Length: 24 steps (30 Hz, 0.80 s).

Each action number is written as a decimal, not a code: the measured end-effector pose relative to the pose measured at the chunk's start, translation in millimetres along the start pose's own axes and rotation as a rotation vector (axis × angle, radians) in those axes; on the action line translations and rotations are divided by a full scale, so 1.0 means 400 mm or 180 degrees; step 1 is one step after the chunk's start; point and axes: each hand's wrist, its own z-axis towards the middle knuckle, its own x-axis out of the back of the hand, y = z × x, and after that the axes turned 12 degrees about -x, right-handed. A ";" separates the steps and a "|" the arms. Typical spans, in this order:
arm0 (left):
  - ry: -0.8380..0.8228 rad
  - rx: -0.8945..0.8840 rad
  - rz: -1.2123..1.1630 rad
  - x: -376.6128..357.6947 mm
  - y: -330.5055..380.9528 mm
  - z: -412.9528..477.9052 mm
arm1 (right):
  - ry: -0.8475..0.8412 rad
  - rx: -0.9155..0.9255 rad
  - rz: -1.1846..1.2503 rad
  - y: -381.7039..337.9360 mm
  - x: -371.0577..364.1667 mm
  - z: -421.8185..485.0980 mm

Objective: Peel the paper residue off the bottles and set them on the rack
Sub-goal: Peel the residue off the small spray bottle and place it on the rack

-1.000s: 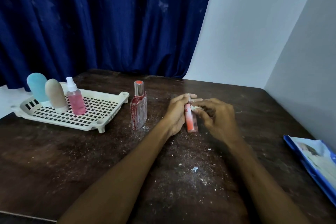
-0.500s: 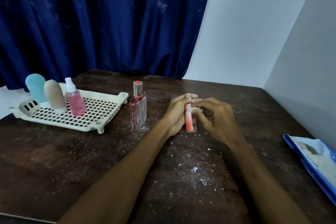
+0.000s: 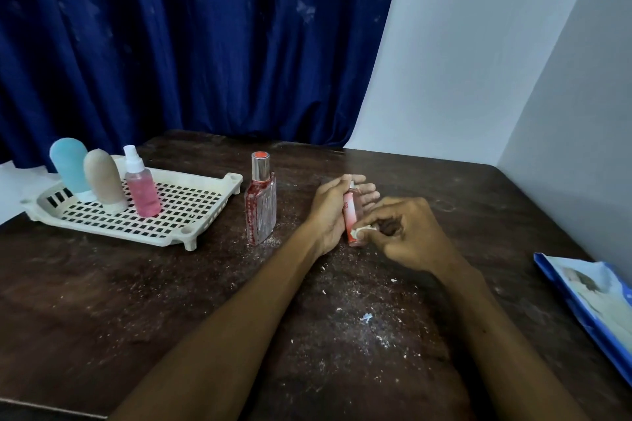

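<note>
Pink bottle [image 3: 351, 215] looks light and slippery — hold its middle. Left hand [image 3: 328, 212] holds it; right hand [image 3: 410, 236] pinches white paper [image 3: 359, 232].

I see only part of the small pink bottle [image 3: 351, 212]. The left hand [image 3: 328, 212] holding it covers its left side, and the right hand [image 3: 407, 232], its fingers curled and pinching a paper scrap [image 3: 359, 232], hides the lower end. I cannot read the bottle's lettering, which is too small. The blue packet [image 3: 595, 304] runs off the right edge, the white sheet [image 3: 17, 188] off the left, and both forearms off the bottom.
</note>
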 end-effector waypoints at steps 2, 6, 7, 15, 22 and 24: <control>-0.0032 -0.0027 0.0155 0.004 -0.004 0.003 | -0.0025 0.0001 0.0028 0.001 -0.001 0.000; -0.0079 -0.0018 0.0489 0.016 -0.005 0.009 | 0.0048 0.0021 -0.0039 0.006 -0.002 0.002; -0.0080 -0.0001 0.0513 0.018 -0.003 0.011 | 0.0121 0.0042 -0.0077 0.009 -0.003 0.004; -0.0500 0.0098 0.0331 0.011 0.004 -0.001 | 0.1110 0.0308 -0.0216 0.029 -0.006 0.021; -0.0404 0.0099 0.0239 0.005 0.005 -0.002 | 0.1019 0.0183 -0.0148 0.034 -0.007 0.020; -0.0193 0.0100 0.0155 0.007 0.003 0.001 | 0.0556 0.0151 -0.0146 0.028 -0.007 0.016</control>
